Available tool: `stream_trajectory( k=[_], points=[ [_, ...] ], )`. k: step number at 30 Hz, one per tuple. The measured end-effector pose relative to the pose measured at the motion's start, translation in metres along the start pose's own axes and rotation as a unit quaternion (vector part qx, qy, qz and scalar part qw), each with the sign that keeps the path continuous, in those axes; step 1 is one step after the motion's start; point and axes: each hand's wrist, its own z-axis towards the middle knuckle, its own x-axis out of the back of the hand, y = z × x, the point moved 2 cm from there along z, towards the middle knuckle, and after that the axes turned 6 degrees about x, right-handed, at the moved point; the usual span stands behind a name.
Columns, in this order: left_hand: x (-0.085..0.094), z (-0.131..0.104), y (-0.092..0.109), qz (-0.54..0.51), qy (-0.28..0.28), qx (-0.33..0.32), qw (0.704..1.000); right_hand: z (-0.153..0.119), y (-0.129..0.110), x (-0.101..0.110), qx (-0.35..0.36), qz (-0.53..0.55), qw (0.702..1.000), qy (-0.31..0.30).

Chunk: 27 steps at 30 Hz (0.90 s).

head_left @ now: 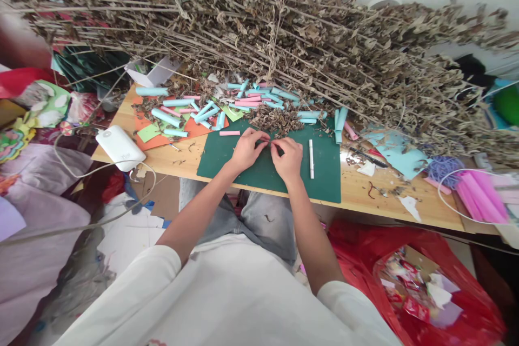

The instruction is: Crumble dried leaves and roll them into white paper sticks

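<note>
My left hand (pixel 250 148) and my right hand (pixel 287 157) meet over a dark green cutting mat (pixel 324 184). Both have thumb and fingers pinched together, their tips almost touching. Whatever lies between the tips is too small to make out. Just beyond them, a heap of crumbled dry leaves (pixel 275 119) covers the mat's far edge. To the right of my right hand lies a slim white stick (pixel 311 159) with a band near one end. A short pink paper tube (pixel 230 133) rests left of my left hand.
Blue paper tubes (pixel 206 112) and pink ones lie scattered behind the mat. Bundled dried stalks (pixel 243 27) fill the back of the wooden table (pixel 357 194). A white power bank (pixel 120 147) with a cable sits at left. A red rubbish bag (pixel 352 248) stands at lower right.
</note>
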Motion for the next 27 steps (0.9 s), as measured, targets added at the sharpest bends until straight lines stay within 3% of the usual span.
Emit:
stream_trajectory(
  k=[8, 15, 27],
  points=[
    [0.0037, -0.0003, 0.0047, 0.011, 0.012, 0.017, 1.000, -0.0001, 0.0017, 0.0018, -0.025, -0.009, 1.000, 0.015],
    [0.0023, -0.0001, 0.0006, -0.001, 0.015, 0.028, 0.999, -0.0009, 0.0009, -0.0011, -0.014, -0.009, 1.000, -0.007],
    [0.0029, -0.0006, 0.0051, 0.009, -0.007, -0.001, 1.000, -0.0007, 0.0010, -0.0012, -0.003, -0.005, 1.000, -0.003]
  ],
)
